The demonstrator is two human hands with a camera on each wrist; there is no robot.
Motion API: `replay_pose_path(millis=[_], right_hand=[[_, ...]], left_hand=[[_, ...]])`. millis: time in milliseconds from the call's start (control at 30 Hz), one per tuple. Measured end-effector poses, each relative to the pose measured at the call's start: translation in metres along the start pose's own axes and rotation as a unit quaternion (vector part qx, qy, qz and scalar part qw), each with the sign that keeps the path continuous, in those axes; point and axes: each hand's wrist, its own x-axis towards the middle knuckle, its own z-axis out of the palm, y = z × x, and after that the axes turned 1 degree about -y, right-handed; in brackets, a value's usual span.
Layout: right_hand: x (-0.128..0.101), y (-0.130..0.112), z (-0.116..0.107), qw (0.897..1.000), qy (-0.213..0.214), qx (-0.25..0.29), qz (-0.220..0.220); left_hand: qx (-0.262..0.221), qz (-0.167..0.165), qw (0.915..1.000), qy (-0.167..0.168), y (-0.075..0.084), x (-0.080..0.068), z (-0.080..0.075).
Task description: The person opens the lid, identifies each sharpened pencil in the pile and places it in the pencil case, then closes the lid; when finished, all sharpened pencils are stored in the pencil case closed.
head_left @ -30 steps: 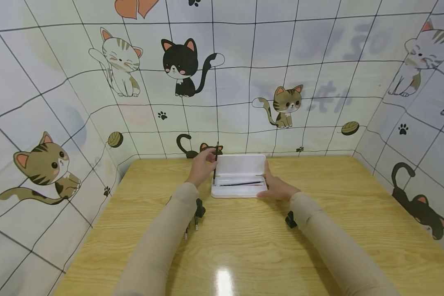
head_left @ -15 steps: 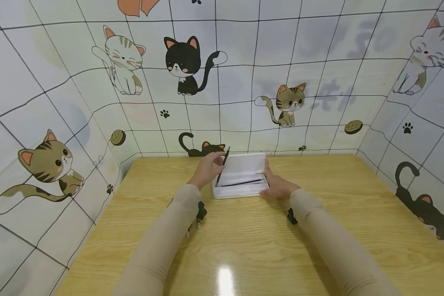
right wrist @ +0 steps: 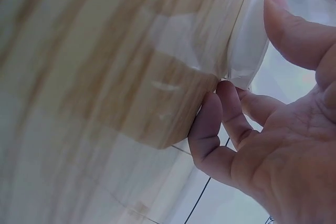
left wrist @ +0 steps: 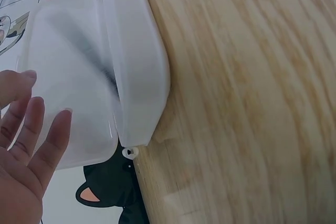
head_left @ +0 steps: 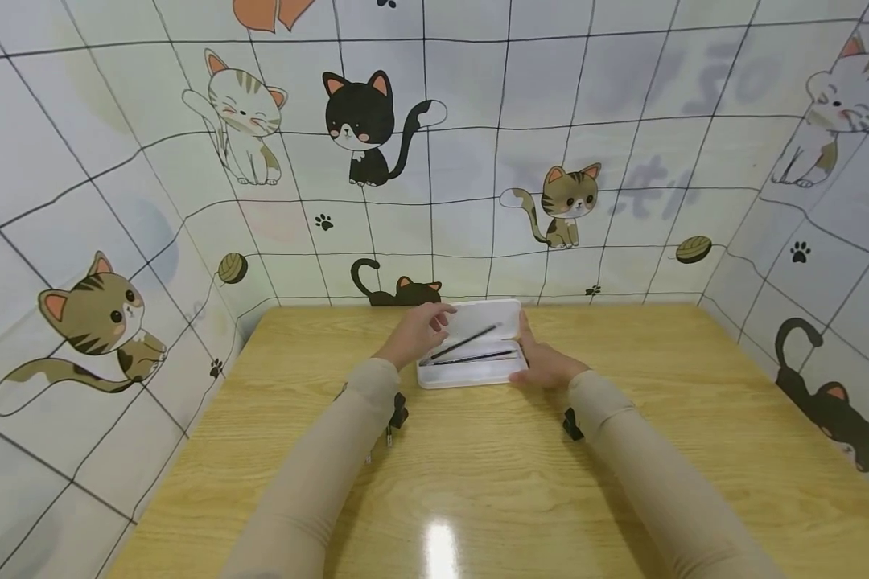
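Into white oblong plastic case point(head_left: 472, 376) gripped by R hand point(head_left: 548, 367), slim dark pencil point(head_left: 465, 342) prob. being stowed, L hand point(head_left: 418, 331) loose-fingered & empty, settling flat needed next.

Head view forward-down, close wrist views, case point(head_left: 471, 375) shared

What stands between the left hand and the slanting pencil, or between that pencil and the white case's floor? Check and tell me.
Nothing visible stands between the left hand and the slanting pencil. Inside the white case, another pencil lies on the near side and might get slightly in the way; whether they touch, I can't tell.
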Motion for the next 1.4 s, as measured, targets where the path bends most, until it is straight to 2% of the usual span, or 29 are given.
replay_pose_path(millis=[200, 367, 433, 500, 567, 667, 733, 800, 967, 1100, 1400], right_hand=[[0.001, -0.001, -0.003, 1.0, -0.003, -0.001, 0.004], [0.002, 0.001, -0.006, 1.0, 0.0, -0.005, -0.002], [0.001, 0.002, -0.007, 1.0, 0.004, -0.007, -0.007], [0.001, 0.001, -0.008, 1.0, 0.006, -0.01, -0.009], [0.0, 0.001, -0.009, 1.0, 0.006, -0.014, -0.009], [0.0, 0.002, -0.009, 1.0, 0.005, -0.014, -0.006], [0.0, 0.004, -0.008, 1.0, 0.002, -0.013, 0.0], [0.0, 0.006, -0.006, 1.0, -0.001, -0.01, 0.004], [0.001, 0.009, -0.002, 1.0, -0.001, -0.001, 0.009], [0.003, 0.01, 0.001, 1.0, 0.001, 0.007, 0.01], [0.007, 0.007, 0.003, 1.0, 0.002, 0.01, 0.003]], left_hand=[[-0.001, -0.011, 0.9999, 0.0, -0.007, -0.006, -0.007], [0.018, -0.013, 0.9996, 0.02, -0.011, -0.012, -0.017], [0.042, -0.011, 0.9987, 0.028, -0.013, -0.013, -0.018], [0.086, -0.001, 0.9962, 0.013, -0.015, -0.015, -0.016], [0.151, 0.015, 0.9883, -0.021, -0.018, -0.015, -0.01], [0.234, 0.035, 0.9672, -0.093, -0.018, -0.015, 0.001], [0.263, 0.034, 0.9559, -0.126, -0.016, -0.015, 0.007], [0.273, 0.025, 0.9509, -0.145, -0.012, -0.015, 0.01], [0.27, 0.012, 0.9488, -0.163, 0.002, -0.015, 0.011], [0.281, 0.001, 0.9445, -0.171, 0.008, -0.013, 0.012], [0.342, -0.019, 0.9287, -0.142, 0.008, -0.011, 0.015]])
